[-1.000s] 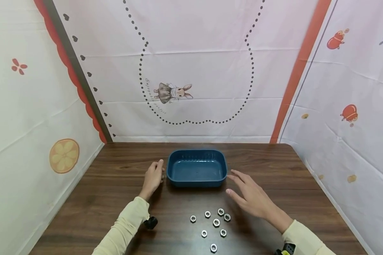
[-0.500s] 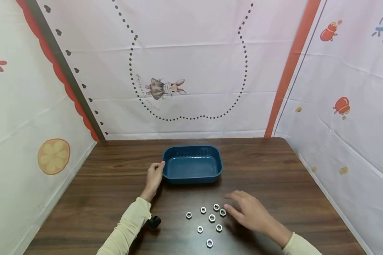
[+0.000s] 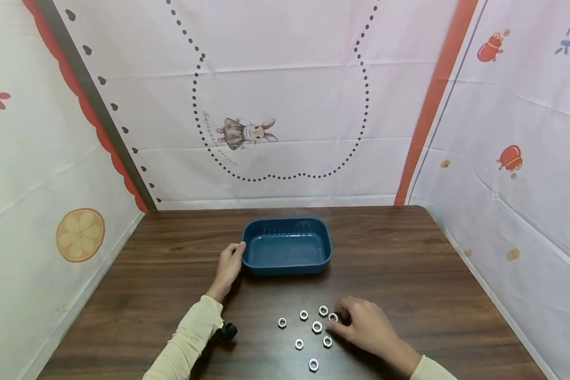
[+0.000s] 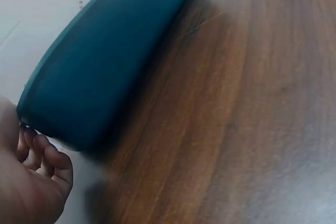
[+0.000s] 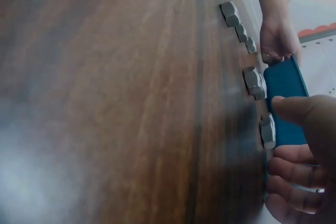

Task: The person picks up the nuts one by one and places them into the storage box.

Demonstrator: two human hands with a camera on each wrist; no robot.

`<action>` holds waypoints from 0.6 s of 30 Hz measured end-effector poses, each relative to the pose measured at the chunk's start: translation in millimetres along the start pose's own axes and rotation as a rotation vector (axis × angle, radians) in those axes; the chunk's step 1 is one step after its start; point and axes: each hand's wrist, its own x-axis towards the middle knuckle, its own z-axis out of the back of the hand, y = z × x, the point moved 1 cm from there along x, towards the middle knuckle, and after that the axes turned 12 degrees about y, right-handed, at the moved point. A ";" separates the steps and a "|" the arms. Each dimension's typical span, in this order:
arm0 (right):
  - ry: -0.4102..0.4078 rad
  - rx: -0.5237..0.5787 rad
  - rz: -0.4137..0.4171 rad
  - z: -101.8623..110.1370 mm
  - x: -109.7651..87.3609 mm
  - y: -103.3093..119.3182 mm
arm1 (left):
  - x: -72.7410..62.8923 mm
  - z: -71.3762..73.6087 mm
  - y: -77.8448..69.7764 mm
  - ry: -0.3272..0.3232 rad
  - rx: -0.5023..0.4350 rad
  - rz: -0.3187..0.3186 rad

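Silver nuts [image 3: 313,327] number eight; left fingers [image 3: 240,247] grip one blue tray [image 3: 287,250], right fingers [image 3: 345,304] apart.

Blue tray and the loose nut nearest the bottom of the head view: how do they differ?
The blue tray is far larger than the nut. The tray is deep blue, while the nut is silvery. The tray is an open, round-cornered rectangle; the nut is a ring with a central hole. The left hand holds the tray's end, but no hand touches that nut. Both are on the wooden table.
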 end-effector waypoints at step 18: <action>-0.030 0.026 0.155 26.9 10.7 -13.8 | 7.6 2.6 -0.5 0.056 -0.034 0.005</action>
